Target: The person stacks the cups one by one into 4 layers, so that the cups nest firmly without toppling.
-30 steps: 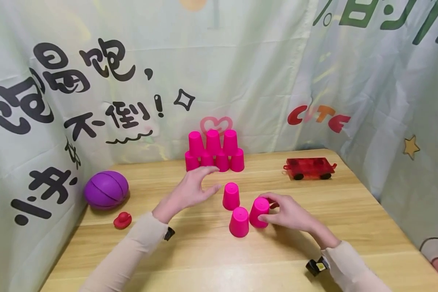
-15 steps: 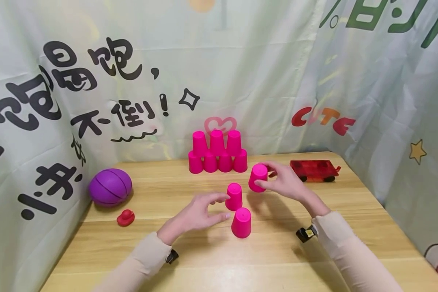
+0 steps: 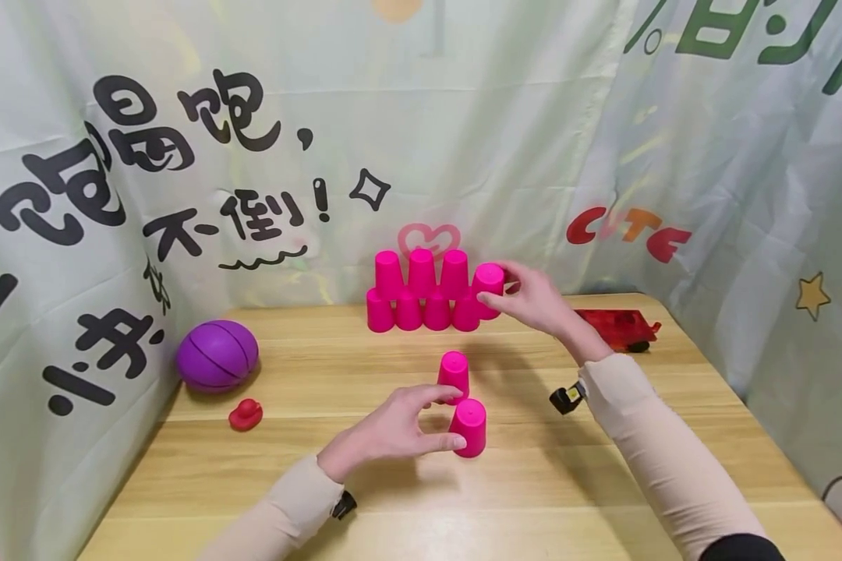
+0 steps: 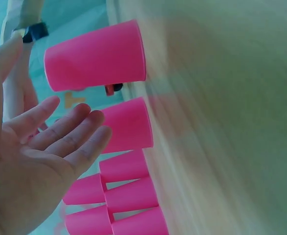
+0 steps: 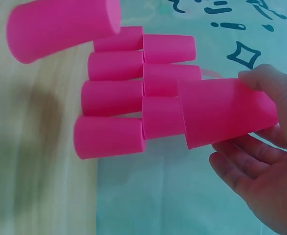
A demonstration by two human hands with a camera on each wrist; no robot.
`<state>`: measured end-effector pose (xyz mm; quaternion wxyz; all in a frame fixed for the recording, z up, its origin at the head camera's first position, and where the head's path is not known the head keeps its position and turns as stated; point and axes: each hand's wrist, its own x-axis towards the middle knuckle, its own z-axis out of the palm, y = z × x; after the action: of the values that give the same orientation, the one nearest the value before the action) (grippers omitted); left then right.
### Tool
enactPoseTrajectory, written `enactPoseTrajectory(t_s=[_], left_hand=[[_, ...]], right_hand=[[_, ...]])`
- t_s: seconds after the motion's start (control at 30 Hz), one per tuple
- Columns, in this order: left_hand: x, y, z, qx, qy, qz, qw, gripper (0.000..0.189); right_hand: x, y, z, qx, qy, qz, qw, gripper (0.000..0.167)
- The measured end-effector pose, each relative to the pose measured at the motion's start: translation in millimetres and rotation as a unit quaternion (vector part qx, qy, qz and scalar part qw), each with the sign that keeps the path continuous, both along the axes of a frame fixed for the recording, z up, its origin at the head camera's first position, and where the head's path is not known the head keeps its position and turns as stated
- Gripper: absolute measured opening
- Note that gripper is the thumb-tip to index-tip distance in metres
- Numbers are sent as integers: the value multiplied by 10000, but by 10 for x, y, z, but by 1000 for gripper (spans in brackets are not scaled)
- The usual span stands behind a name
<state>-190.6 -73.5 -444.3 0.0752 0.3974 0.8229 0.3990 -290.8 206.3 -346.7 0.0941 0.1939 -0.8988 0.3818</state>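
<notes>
My right hand (image 3: 533,300) holds an upside-down pink cup (image 3: 489,294) by its sides, raised at the right end of the stacked cups. In the right wrist view this held cup (image 5: 224,112) is beside the upper row (image 5: 170,47). The stack has a bottom row of several cups (image 3: 408,310) and three on top (image 3: 421,273). Two more upside-down cups stand nearer on the table, one in front (image 3: 470,430) and one behind it (image 3: 453,368). My left hand (image 3: 396,425) reaches beside them, its fingers extended. The left wrist view shows that hand (image 4: 40,156) holding nothing.
On the wooden table (image 3: 309,483), a purple ball (image 3: 217,356) and a small red hat-shaped toy (image 3: 245,414) lie at the left. A red wheeled cart (image 3: 617,329) stands at the back right, partly behind my right arm. A printed curtain (image 3: 519,156) hangs behind the table.
My right hand has lifted one cup from the front group and carried it back to the stack's right end. My left hand has moved right and nearer, to the front cups.
</notes>
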Motion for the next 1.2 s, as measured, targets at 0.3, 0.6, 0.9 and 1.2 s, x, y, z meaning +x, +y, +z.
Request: enactPoseTrajectory(t_s=[0.3,0.6,0.9,1.2], left_hand=[[29,58,-96,-47,262,-35,9996,66],[42,170,-133,-112,147,192,9996,64],[47,210,-144,-252,261,301,9989,49],[44,170,-136,-302,278,348,9986,46]], right_hand=[[-255,-119,204,-350,-124,-250,9990,58],[-463,-327,314,-663,-315,-258,9970,57],[-654,-486,313,-828,-272,-372,9955,54],[-804,-569,341,-897,-260,-470,9945,53]])
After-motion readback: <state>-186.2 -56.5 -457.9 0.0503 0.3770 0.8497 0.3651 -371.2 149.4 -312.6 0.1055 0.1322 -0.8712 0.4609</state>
